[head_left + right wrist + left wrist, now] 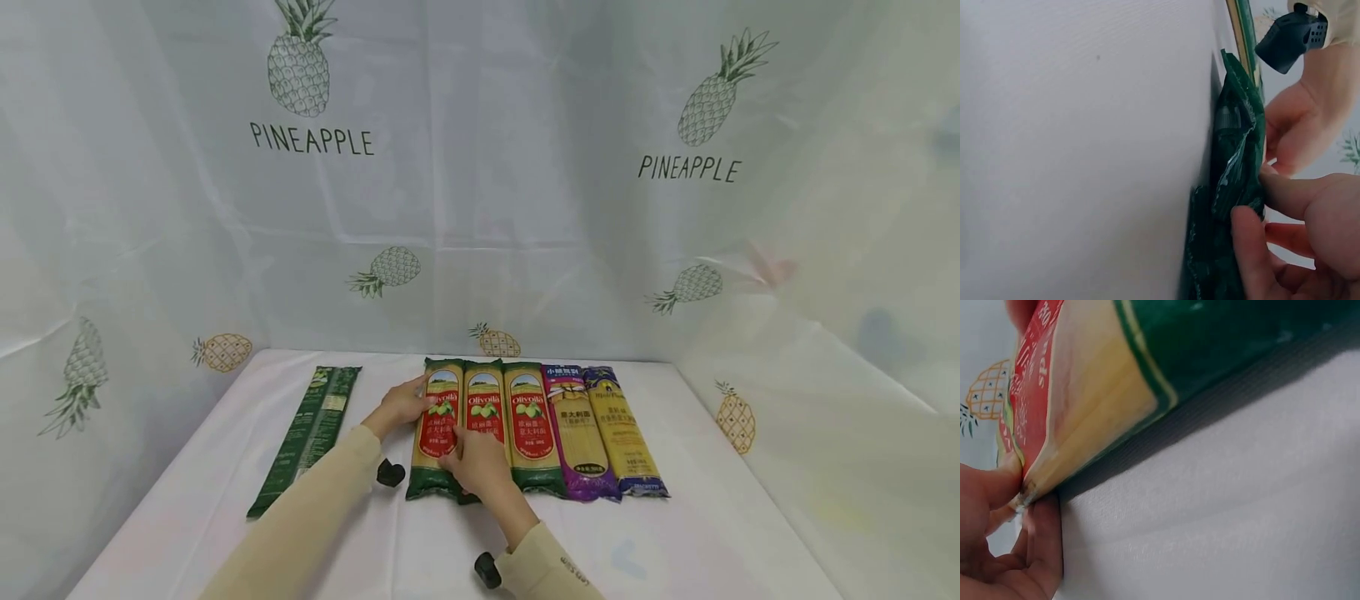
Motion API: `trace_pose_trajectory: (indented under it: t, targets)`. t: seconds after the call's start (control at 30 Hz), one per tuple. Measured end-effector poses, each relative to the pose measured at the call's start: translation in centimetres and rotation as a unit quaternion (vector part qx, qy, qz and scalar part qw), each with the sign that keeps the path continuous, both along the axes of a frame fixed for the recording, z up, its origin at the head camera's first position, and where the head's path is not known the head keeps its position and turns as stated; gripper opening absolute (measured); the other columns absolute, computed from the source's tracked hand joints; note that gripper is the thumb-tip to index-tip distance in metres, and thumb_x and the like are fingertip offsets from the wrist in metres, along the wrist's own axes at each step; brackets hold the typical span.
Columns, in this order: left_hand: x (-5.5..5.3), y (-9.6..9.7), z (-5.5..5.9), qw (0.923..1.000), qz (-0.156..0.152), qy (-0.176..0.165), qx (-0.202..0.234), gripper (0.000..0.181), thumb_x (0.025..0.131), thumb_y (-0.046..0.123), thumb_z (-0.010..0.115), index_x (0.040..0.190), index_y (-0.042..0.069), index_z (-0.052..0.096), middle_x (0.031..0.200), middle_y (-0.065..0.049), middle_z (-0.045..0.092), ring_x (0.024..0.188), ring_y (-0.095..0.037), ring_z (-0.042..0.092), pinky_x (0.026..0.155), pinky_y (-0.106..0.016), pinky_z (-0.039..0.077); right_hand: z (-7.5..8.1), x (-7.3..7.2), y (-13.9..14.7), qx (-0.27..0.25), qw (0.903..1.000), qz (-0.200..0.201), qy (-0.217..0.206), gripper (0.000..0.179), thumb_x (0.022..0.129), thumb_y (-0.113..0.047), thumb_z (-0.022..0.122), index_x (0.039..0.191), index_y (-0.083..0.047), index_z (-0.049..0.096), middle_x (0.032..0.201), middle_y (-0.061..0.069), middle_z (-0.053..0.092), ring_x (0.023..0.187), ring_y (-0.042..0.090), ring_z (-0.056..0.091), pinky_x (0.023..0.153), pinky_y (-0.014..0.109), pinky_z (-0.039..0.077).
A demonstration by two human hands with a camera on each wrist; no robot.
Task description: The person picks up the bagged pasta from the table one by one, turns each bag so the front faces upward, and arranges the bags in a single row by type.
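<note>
A green-ended spaghetti pack (pixel 438 433) with a red label lies leftmost in a row on the table. My left hand (pixel 405 402) pinches its left edge; in the left wrist view the thumb (pixel 1005 478) is on top and the fingers are beneath. At its lower right side, my right hand (pixel 480 462) grips the pack, with thumb and fingers on either side of the dark green wrapper (pixel 1238 156) in the right wrist view. A matching spaghetti pack (pixel 483 404) lies alongside, partly covered by the right hand.
Further right in the row are a third matching pack (pixel 533 417), a purple pasta pack (pixel 581 433) and a yellow-and-blue one (pixel 626 433). Apart on the left lies a green pack (pixel 315 429), back side up, partly behind the left sleeve (pixel 307 517). A pineapple-print curtain (pixel 480 183) stands behind the white table (pixel 420 550).
</note>
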State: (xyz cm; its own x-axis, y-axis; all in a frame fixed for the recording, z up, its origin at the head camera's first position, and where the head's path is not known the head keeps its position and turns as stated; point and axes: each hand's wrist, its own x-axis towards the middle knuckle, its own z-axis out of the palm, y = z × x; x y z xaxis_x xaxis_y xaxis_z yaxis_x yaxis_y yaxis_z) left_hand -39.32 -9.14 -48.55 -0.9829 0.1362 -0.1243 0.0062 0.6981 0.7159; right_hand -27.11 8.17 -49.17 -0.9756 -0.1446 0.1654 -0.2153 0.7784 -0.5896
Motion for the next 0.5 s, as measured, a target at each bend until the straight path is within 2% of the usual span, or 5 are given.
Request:
trace_pose_trajectory:
  t: [0.1,0.17,0.23,0.37,0.5]
  targets:
    - [-0.3,-0.3,-0.2,0.9999,-0.012,0.001,-0.002,0.068,0.108,0.026,0.062,0.168,0.014,0.034,0.164,-0.028,0.04,0.153,-0.05,0.034,0.123,-0.065,0.028,0.0,0.1,0.2,-0.004,1.0,0.001,0.004,0.061,0.092,-0.029,0.086,0.141,0.002,0.066,0.084,0.014,0.076,0.045,0.008,0.059,0.063,0.034,0.059]
    - [-0.6,-0.6,-0.5,0.9998,-0.017,-0.003,0.0,0.068,0.107,0.026,0.063,0.168,0.015,0.034,0.164,-0.028,0.041,0.152,-0.05,0.034,0.122,-0.066,0.029,-0.1,0.1,0.2,-0.006,1.0,0.001,0.005,0.061,0.091,-0.03,0.087,0.14,0.001,0.067,0.101,0.019,0.078,0.045,0.007,0.058,0.064,0.033,0.058]
    - [-0.9,-0.8,-0.8,0.9997,-0.022,-0.008,0.003,0.069,0.107,0.027,0.063,0.168,0.017,0.033,0.164,-0.027,0.04,0.153,-0.05,0.033,0.122,-0.066,0.029,-0.2,0.1,0.2,-0.009,1.0,0.001,0.002,0.061,0.091,-0.03,0.087,0.14,0.001,0.067,0.111,0.022,0.077,0.045,0.008,0.059,0.063,0.033,0.057]
    - [-1.1,-0.8,-0.8,0.9994,-0.027,-0.019,0.001,0.071,0.107,0.029,0.063,0.169,0.019,0.031,0.165,-0.027,0.039,0.153,-0.05,0.033,0.121,-0.067,0.029,-0.3,0.0,0.2,0.011,0.9998,-0.008,0.011,0.06,0.091,-0.034,0.086,0.139,-0.002,0.069,0.116,0.019,0.078,0.074,0.021,0.072,0.082,0.043,0.059]
    - [-1.1,-0.9,-0.5,0.9991,-0.035,-0.023,-0.007,0.072,0.107,0.029,0.063,0.17,0.018,0.029,0.165,-0.028,0.039,0.152,-0.051,0.034,0.12,-0.068,0.03,-0.2,0.0,0.2,0.016,0.9998,-0.008,0.012,0.061,0.091,-0.035,0.086,0.139,-0.002,0.069,0.115,0.018,0.078,0.093,0.03,0.073,0.091,0.051,0.057]
